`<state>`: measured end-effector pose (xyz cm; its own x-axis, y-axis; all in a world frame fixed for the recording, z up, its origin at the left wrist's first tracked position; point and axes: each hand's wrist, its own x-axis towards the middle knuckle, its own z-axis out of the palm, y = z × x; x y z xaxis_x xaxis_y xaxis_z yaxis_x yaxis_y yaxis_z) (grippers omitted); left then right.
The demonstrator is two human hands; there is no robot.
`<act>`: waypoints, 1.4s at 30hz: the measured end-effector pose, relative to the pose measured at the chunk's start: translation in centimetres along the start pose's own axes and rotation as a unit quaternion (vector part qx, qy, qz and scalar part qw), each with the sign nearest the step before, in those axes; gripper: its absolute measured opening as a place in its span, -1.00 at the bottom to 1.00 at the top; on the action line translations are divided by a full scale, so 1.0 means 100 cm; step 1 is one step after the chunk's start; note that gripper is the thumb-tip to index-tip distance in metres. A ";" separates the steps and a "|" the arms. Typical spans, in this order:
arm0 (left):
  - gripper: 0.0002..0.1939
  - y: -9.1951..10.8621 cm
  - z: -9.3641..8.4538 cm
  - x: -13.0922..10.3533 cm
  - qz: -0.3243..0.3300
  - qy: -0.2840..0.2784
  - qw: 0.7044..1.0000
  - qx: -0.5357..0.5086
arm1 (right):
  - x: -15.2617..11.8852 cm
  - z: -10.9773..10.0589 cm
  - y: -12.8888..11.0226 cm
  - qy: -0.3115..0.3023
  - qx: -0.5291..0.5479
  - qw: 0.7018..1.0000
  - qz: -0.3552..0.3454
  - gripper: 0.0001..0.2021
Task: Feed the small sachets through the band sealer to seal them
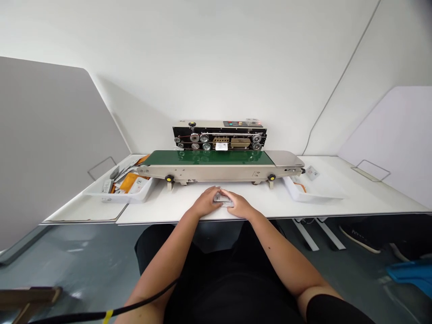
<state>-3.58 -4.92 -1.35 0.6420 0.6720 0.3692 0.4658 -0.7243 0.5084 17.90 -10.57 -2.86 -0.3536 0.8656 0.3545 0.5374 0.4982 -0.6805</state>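
At the front of the table, my left hand [206, 202] and my right hand [240, 205] meet around a small white printed packet [222, 198]. Both hands have curled fingers and grip its two sides, with the fingertips nearly touching at the far edge. My palms hide part of the packet, and its print is too small to read. Just beyond my hands stands a band sealing machine [219, 173] with a green conveyor belt [205, 157]. Another white packet [222, 146] sits upright in the machine's sealing section, above the belt.
To the left, a white bin [135, 197] is heaped with orange and silver packets [130, 182]. A second white bin [312, 196] at the right has an orange item inside, and a clear packet [312, 173] lies behind it. Partitions flank the table [175, 209]. Another person's shoe [359, 238] shows below right.
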 end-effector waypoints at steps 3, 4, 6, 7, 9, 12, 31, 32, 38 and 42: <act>-0.55 0.002 -0.001 -0.001 -0.019 -0.011 1.000 -0.002 | 0.001 0.001 0.003 0.006 0.000 1.000 -0.005 -0.12; -0.58 0.003 -0.001 -0.001 -0.020 -0.013 1.000 -0.004 | 0.002 0.002 0.004 0.009 -0.004 1.000 -0.008 -0.15; -0.69 0.003 -0.002 -0.002 -0.024 -0.008 1.000 -0.007 | 0.004 0.005 0.008 0.021 -0.019 0.999 -0.015 -0.25; -0.74 0.003 -0.003 -0.002 -0.027 -0.003 1.000 -0.008 | 0.004 0.006 0.010 0.029 -0.029 0.999 -0.018 -0.32; -0.78 0.003 -0.003 -0.002 -0.029 0.020 0.999 -0.009 | 0.006 0.008 0.012 0.045 -0.050 0.998 -0.019 -0.47; -0.80 0.001 -0.004 -0.002 -0.019 0.079 0.997 -0.007 | 0.006 0.010 0.014 0.058 -0.070 0.996 0.004 -0.47; -0.84 0.007 -0.009 -0.010 0.009 0.092 0.995 -0.028 | 0.000 0.005 0.002 0.122 -0.117 0.985 -0.043 -0.53; -0.85 0.006 -0.009 -0.010 -0.001 0.090 0.995 -0.033 | -0.001 0.005 0.000 0.128 -0.119 0.984 -0.042 -0.57; -0.83 0.007 -0.006 -0.012 -0.014 0.109 0.989 -0.094 | -0.001 -0.012 -0.002 0.130 -0.134 0.982 -0.037 -0.71; -0.67 0.008 -0.007 -0.013 -0.017 0.130 0.984 -0.120 | 0.012 -0.076 0.008 0.228 -0.133 0.964 -0.001 -0.73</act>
<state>-4.44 -6.25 -0.90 0.4375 0.7340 0.5194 0.3075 -0.6649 0.6807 23.67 -8.76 1.89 -0.0137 0.7660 0.6427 0.7361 0.4427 -0.5120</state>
